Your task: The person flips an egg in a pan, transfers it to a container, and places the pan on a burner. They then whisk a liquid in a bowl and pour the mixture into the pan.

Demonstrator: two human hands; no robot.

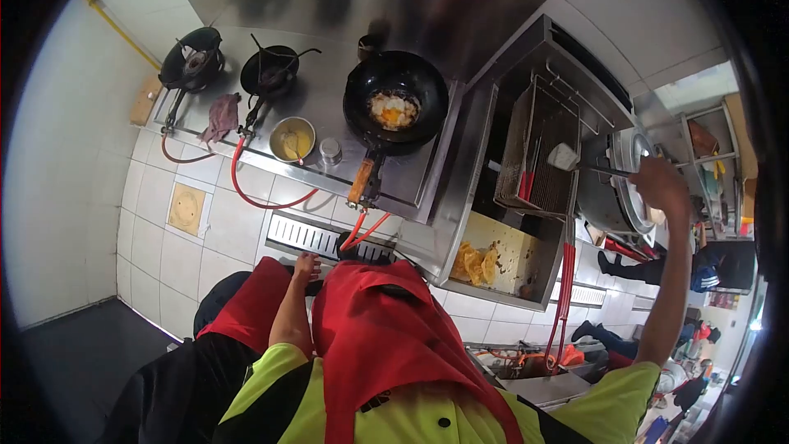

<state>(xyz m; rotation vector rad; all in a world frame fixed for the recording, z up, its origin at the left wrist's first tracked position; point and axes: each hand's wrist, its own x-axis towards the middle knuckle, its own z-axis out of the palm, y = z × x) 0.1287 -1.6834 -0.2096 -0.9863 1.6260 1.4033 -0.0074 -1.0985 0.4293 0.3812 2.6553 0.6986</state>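
Observation:
My right hand [661, 187] is closed round the handle of a wok spatula [564, 157], whose pale flat head is over the fryer basket [538, 164]. My left hand [307, 266] hangs low beside the red apron, in front of the stove edge, its fingers partly spread and nothing seen in them. A black wok [367, 119] with a wooden handle [359, 181] stands on the burner. Inside it lies a frying egg [394, 111], white with orange yolk, browned at the rim. Neither hand touches the wok.
Left of the wok are a steel cup [330, 150], a bowl with yellow liquid [292, 140], two gas burners [269, 71] [191, 59] and a cloth [222, 117]. Orange fried pieces [475, 264] lie in the fryer tray [526, 256]. Red hoses [236, 173] hang in front. Other people's legs show at right.

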